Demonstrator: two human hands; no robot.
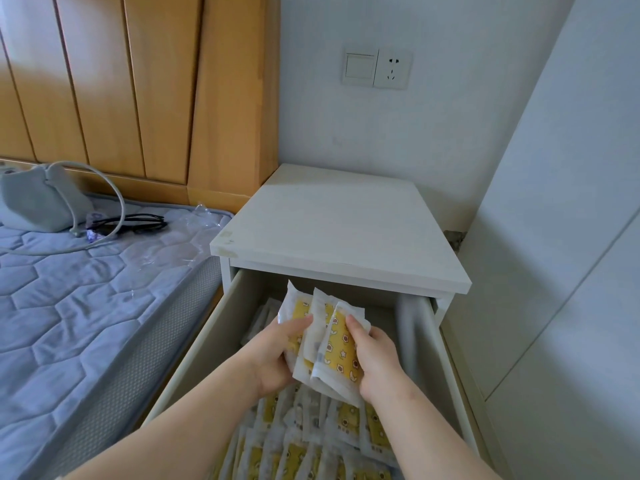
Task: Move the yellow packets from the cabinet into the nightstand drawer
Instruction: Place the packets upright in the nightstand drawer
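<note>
**Near foreground.** A layer of yellow packets [304, 445] lies overlapped across the near part of the open nightstand drawer [211, 327], so much of the transfer appears done.

**Above the layer.** The left hand [277, 355] and right hand [377, 362] clamp a fanned bundle of packets [332, 341] between them. The thumbs press on the front faces. This two-sided hold probably keeps the slippery sleeves from sliding apart while they are lowered. The bundle hangs over the middle of the drawer, seemingly clear of the laid layer.

**Far part of the drawer.** It holds pale items too dim to name.

**Beyond.** The nightstand top [339, 230] overhangs the drawer's far end. To its left, a bed [86, 306] carries a grey bag [38, 202] and black glasses [131, 223]. On the far wall is a switch and socket plate [377, 69].
</note>
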